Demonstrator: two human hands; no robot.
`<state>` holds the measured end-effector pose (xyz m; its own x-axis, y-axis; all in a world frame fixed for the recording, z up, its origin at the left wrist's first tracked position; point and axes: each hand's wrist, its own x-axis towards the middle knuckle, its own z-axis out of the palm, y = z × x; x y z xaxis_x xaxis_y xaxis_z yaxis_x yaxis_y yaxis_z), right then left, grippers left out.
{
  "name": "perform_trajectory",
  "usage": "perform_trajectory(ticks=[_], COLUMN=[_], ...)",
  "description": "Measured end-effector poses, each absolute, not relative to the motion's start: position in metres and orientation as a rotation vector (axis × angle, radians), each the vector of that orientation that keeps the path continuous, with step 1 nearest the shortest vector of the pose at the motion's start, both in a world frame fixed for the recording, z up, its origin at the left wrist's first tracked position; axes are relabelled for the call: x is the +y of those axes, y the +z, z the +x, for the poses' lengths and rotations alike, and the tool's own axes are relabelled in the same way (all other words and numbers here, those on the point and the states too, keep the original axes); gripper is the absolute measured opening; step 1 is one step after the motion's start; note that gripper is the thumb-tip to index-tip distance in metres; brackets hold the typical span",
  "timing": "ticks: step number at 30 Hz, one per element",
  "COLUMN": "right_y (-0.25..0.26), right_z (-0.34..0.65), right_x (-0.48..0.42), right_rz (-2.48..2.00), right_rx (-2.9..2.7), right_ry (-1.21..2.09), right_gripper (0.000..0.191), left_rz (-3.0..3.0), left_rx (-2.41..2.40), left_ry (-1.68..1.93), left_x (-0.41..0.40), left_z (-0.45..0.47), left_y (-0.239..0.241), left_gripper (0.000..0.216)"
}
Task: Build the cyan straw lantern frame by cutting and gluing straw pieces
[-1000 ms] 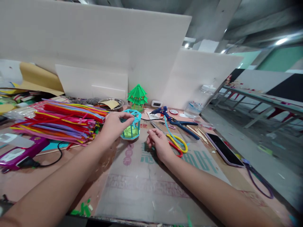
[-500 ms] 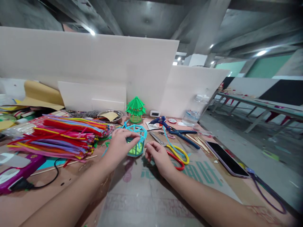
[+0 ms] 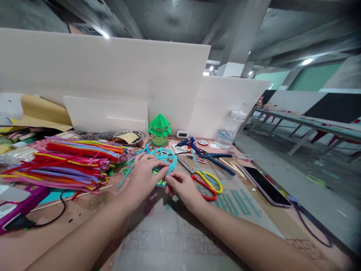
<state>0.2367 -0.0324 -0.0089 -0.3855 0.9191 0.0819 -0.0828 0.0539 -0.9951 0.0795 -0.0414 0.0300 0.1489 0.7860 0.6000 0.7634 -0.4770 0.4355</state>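
Between my hands stands a turquoise frame (image 3: 168,155), with several sides, spokes across its top and green showing inside. My left hand (image 3: 146,171) is curled around its near left side and hides part of it. My right hand (image 3: 180,185) is at the lower right of the frame, its thumb and forefinger pinched together beside my left fingertips. Whatever that pinch holds is too small to make out. Behind the frame stands a small green house-like model (image 3: 159,130) with a tiered roof. Scissors (image 3: 203,181) with red and yellow handles lie beside my right hand.
Bundled pipe cleaners (image 3: 70,160) fill the left, with a purple device (image 3: 26,205) and its cord in front. A glue gun (image 3: 187,142), pliers (image 3: 218,160), thin wooden sticks (image 3: 235,167), a phone (image 3: 266,187) and a plastic jar (image 3: 227,131) lie rightward. White boards (image 3: 113,75) stand behind.
My right hand has moved left, bringing its pinched fingers to my left fingertips. The turquoise frame's top now faces me more. The whole view has shifted slightly.
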Motion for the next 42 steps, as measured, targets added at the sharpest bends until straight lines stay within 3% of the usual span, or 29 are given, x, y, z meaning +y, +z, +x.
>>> perform_trajectory(ticks=[22,29,34,42], right_y=[-0.006,-0.012,-0.010,0.007], right_z=[0.240,0.252,0.259,0.278], right_x=[-0.029,-0.025,-0.023,-0.014], right_rz=[-0.917,-0.964,-1.113,-1.304], right_rx=[-1.547,-1.795,-2.055,-2.520], right_ry=[1.510,1.208,0.850,0.473], right_gripper=[0.034,0.030,0.029,0.024], left_rz=[2.596,2.753,2.802,2.671], left_rx=[1.535,1.578,1.537,1.480], left_ry=[1.134,1.002,0.903,1.041], left_x=[-0.032,-0.024,-0.015,-0.006], left_z=[0.063,0.045,0.039,0.034], left_y=[0.035,0.035,0.023,0.018], left_gripper=[0.020,0.041,0.028,0.029])
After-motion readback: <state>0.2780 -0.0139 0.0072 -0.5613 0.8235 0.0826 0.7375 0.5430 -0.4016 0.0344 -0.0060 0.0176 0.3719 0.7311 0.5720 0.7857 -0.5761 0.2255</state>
